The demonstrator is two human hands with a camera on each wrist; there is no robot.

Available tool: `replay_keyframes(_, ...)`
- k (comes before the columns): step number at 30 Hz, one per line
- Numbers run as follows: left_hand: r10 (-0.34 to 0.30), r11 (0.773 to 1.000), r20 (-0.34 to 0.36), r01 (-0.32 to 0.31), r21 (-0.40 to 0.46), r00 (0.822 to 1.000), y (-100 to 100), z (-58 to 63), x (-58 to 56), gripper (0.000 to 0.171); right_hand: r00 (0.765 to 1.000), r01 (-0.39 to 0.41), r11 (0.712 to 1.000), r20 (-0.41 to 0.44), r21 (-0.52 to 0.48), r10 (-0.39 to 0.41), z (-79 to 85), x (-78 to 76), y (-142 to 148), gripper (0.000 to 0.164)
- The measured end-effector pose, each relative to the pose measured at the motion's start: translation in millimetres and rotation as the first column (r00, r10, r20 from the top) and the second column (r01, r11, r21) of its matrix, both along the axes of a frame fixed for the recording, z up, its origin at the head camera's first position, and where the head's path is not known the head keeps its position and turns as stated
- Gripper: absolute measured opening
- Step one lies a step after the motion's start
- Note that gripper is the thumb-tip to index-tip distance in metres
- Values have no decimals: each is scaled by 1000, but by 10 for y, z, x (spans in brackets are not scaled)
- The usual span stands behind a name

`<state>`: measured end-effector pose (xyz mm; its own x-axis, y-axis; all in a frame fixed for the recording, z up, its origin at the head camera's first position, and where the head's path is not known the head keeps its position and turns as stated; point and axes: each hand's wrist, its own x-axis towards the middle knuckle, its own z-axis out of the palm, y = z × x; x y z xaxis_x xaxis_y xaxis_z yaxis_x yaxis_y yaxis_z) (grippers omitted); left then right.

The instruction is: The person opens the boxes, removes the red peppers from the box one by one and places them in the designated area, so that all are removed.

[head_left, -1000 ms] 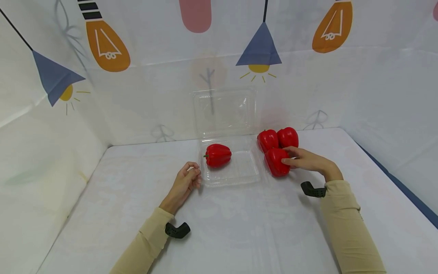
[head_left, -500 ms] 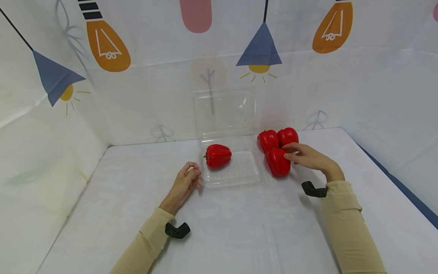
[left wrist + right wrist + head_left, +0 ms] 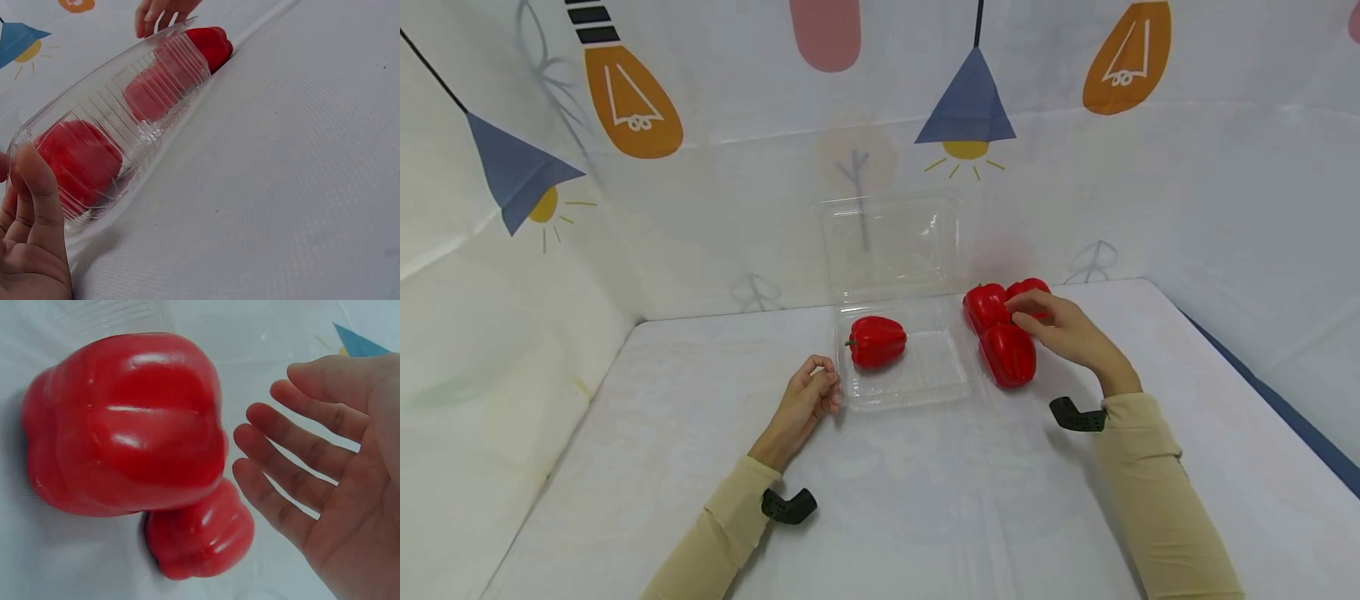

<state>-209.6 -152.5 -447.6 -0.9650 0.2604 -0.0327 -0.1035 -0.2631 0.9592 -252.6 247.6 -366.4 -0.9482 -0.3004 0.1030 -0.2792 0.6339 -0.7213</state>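
Observation:
A clear plastic clamshell box (image 3: 925, 400) stands with its lid (image 3: 891, 250) raised, and one red bell pepper (image 3: 877, 342) lies in its left half. My left hand (image 3: 805, 404) is at the box's left edge. In the left wrist view its fingers (image 3: 40, 187) pinch the rim at the corner. To the right of the box are three more peppers: a front one (image 3: 1009, 356), a back left one (image 3: 986, 307) and a back right one (image 3: 1028, 287), partly hidden. My right hand (image 3: 1067, 333) hovers over them, its fingers (image 3: 300, 434) apart and holding nothing.
A white cloth covers the table (image 3: 895, 500). Behind the box rises a white curtain (image 3: 737, 208) printed with lamps and bulbs, reaching round both sides. The table's right edge (image 3: 1247, 375) runs along a dark blue strip.
My right hand has left the front pepper and shifted back and slightly left, over the rear peppers. My left hand and the box have stayed put.

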Motion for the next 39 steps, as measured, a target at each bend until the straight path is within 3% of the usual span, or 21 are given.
replay_keyframes(13, -2, 1000, -4, 2, 5, 1000, -1, -14, -10, 7, 998, -29, 999, -53, -20, 27, -66, -1, -265, 32)
replay_keyframes(19, 3, 1000, -7, -3, 1, 1000, -6, -19, -8, 7, 987, -117, 993, -113, 7, 117, -96, -4, -442, 32)
replay_keyframes(23, 8, 1000, -18, -8, 5, 1000, -1, -16, -9, 7, 980, -135, 990, -142, 45, 140, -88, 8, -520, 30)
replay_keyframes(39, 18, 1000, -14, -18, 19, 1000, 2, -10, -14, 8, 963, -227, 973, -135, 46, 231, -142, 20, -827, 27)
